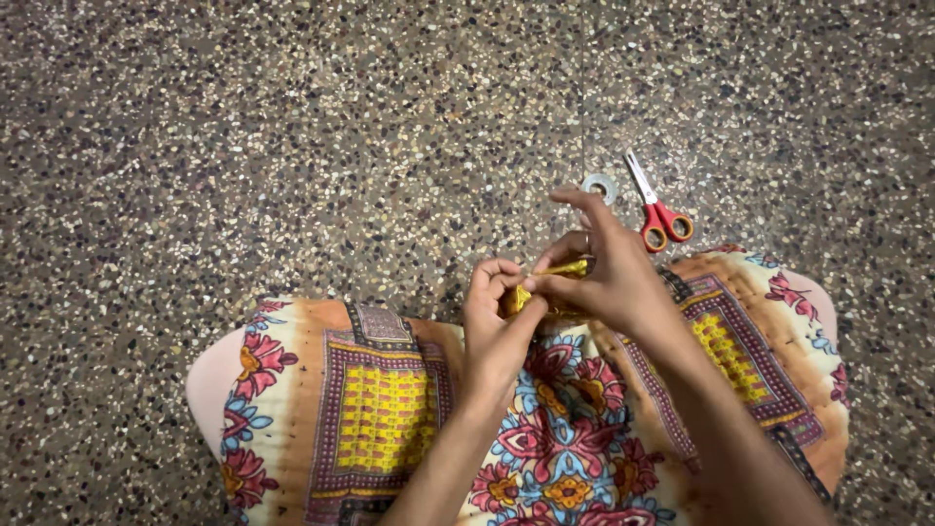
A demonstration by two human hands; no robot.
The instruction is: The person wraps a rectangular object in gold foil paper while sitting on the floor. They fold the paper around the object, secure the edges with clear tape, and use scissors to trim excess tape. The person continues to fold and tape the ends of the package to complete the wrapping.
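While both hands meet over the lap, a small gold foil piece (547, 282) sits pinched between them.

Left hand (495, 326) steadies it from below; right hand (606, 273) grips the top, apparently folding. Red-handled scissors (657, 212) and a tape roll (600, 185) lie near on the speckled floor (292, 146).
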